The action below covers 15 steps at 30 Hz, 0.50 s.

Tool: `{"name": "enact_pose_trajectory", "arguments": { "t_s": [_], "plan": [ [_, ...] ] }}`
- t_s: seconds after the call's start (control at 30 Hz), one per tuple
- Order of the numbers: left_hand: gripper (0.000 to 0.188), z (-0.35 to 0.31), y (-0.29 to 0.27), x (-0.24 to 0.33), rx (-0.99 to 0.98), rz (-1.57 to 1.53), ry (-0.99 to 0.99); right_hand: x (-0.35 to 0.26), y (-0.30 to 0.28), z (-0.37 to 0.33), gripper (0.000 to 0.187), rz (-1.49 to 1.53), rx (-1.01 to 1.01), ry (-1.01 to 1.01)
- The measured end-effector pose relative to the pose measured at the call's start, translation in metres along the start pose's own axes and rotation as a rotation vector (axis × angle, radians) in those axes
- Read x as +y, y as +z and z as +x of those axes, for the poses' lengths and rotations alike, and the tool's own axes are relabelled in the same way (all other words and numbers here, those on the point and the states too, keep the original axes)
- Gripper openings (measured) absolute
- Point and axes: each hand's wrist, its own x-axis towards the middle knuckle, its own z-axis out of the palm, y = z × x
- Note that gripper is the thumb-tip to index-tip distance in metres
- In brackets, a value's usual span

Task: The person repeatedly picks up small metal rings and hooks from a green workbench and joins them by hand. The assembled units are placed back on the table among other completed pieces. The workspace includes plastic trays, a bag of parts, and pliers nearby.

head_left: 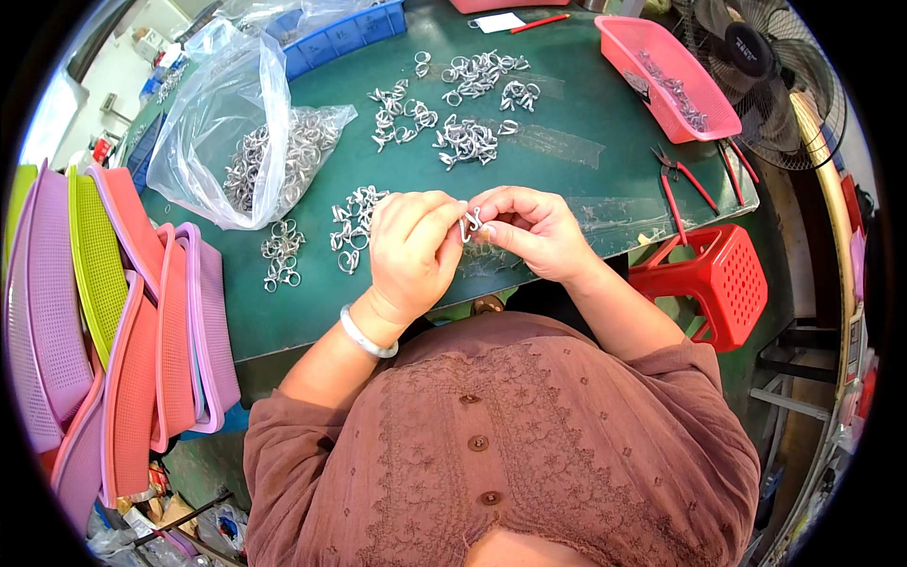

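Observation:
Near the table's front edge, my left hand [408, 244] and my right hand [537, 232] meet, fingertips pinching a small silver metal ring [470, 225] with a curved, open-looking shape. Its exact form is partly hidden by the fingers. Beside my left hand lies a loose pile of similar rings [354, 222], and a smaller pile [282, 253] sits further left. Beyond my hands are more heaps of silver rings [466, 142] on the green table [312, 326]. A clear plastic bag [222, 123] full of rings stands at the left.
Pliers with red handles [673, 180] and a pink basket [628, 42] holding metal pieces lie at the right, near a fan [746, 52]. A red stool [737, 288] stands below. Stacked coloured baskets [128, 331] crowd the left. A blue tray [345, 38] is at the back.

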Motion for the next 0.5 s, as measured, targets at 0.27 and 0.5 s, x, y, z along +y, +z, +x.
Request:
{"name": "enact_pose_trajectory", "arguments": {
  "t_s": [0.27,0.5],
  "plan": [
    [0.017,-0.011,-0.005,0.009,-0.160,-1.049,-0.892,-0.004,0.008,0.003,0.022,-0.355,0.115,-0.213],
    [0.015,-0.014,0.005,0.017,-0.088,-0.889,-0.740,-0.007,0.012,0.002,0.031,-0.603,0.109,-0.343]
  ]
}}
